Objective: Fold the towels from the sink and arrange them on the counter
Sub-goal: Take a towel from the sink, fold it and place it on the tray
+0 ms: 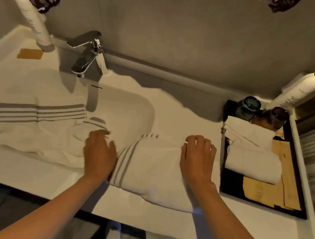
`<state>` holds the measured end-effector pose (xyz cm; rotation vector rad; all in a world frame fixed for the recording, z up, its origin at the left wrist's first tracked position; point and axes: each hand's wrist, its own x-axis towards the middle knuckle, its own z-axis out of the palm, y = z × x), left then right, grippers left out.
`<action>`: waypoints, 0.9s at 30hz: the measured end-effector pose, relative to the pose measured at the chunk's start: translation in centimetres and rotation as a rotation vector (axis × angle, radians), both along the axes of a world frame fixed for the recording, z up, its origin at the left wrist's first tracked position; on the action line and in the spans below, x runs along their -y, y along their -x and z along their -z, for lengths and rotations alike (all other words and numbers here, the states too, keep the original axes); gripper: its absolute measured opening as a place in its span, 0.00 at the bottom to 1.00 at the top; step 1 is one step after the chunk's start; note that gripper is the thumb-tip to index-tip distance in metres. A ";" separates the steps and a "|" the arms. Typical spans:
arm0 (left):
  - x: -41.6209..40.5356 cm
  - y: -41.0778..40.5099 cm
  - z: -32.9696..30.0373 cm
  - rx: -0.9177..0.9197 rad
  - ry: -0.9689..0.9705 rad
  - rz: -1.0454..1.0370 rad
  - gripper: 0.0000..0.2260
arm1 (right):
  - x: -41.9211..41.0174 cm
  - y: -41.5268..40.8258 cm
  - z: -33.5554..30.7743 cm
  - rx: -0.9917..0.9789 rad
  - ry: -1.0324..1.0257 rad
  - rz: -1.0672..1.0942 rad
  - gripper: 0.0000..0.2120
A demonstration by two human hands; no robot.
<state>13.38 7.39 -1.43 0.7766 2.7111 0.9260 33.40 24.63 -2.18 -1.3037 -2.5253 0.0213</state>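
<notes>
Writing first: the two white pump bottles carry dark lettering, one [35,21] far left by the wall, one [296,92] far right, but the print is too blurred to read. No brand can be made out anywhere.

Now the towels. A white towel [155,171] with a band of grey stripes lies folded on the surface [44,172], near edge, just right of the sink [126,106]. Its stripes run along its left end. The right hand [197,159] presses flat on the towel's right part, fingers [199,143] spread apart, palm down, gripping nothing. The left hand [99,151] lies at the towel's left edge, fingers together and flat, thumb out toward the stripes; whether it pinches cloth I cannot tell.

A second striped towel [30,121] sprawls unfolded to the left, crumpled, draped over the sink's near rim and across the surface, its grey stripes running left to right. More white cloth shows in the basin below the chrome tap [88,57].

On the right, a black tray [261,207] holds rolled and folded white cloths [251,165], tan paper packets [260,190], and two dark glasses [263,112] at its far end. A tan card [30,54] lies far left on the surface.
</notes>
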 end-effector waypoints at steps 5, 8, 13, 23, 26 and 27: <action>-3.2 -7.2 -0.3 -0.162 -0.167 0.918 0.07 | 4.2 -1.3 -0.6 -0.091 0.091 -0.305 0.12; -4.4 -8.5 3.1 -0.219 -0.024 1.042 0.16 | 4.0 -4.1 2.3 0.035 0.174 -0.226 0.21; -4.5 -7.1 4.6 -0.389 0.214 0.953 0.27 | 3.3 -5.5 3.0 0.167 0.217 -0.142 0.29; -4.1 -10.5 3.3 -0.351 0.239 1.059 0.24 | 6.6 -10.3 1.2 0.120 0.207 -0.043 0.25; -2.6 -8.6 3.9 -0.353 0.332 0.897 0.29 | 7.4 -10.8 1.9 0.184 0.190 -0.018 0.27; -2.4 -8.4 3.9 -0.341 0.363 0.880 0.29 | 7.7 -10.7 1.8 0.171 0.191 -0.008 0.26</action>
